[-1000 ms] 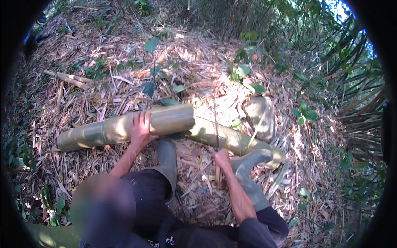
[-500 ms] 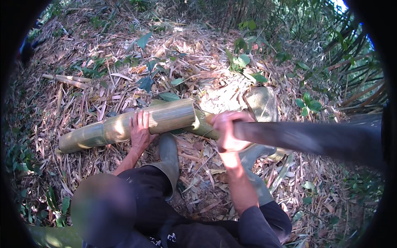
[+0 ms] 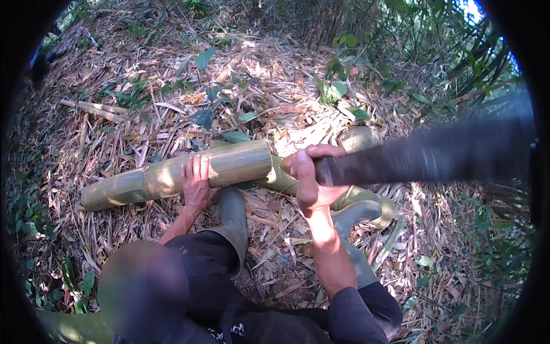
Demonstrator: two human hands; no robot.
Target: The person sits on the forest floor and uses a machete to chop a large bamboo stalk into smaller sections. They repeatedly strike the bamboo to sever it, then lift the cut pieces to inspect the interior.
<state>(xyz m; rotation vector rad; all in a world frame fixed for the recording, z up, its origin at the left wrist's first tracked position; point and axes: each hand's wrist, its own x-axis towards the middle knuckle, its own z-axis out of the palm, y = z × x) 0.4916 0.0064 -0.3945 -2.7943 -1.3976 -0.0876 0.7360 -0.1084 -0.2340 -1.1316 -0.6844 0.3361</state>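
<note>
A thick green bamboo section (image 3: 123, 188) lies at a slant, its right end higher, across a second bamboo pole (image 3: 282, 180) on the ground. My left hand (image 3: 197, 183) is wrapped over the near side of the section, right of its joint ring, fingers up on the top. In my right hand (image 3: 312, 175) is the handle of a machete (image 3: 424, 155), gripped beyond the section's right end. Its wide dark blade stretches out to the right, smeared by motion and apart from the bamboo.
My rubber boots (image 3: 233, 209) stand close to the bamboo, the right one by the lower pole. A rounded stone (image 3: 360, 137) sits beyond that pole. Dry leaves cover the ground. Thin cut sticks (image 3: 100, 109) lie at the left, and a leafy seedling (image 3: 205, 109) grows ahead.
The machete blade has swung upward in the picture, from nearly level to slanting up to the right. My right hand has turned with it and shifted slightly left. My left hand stays on the bamboo.
</note>
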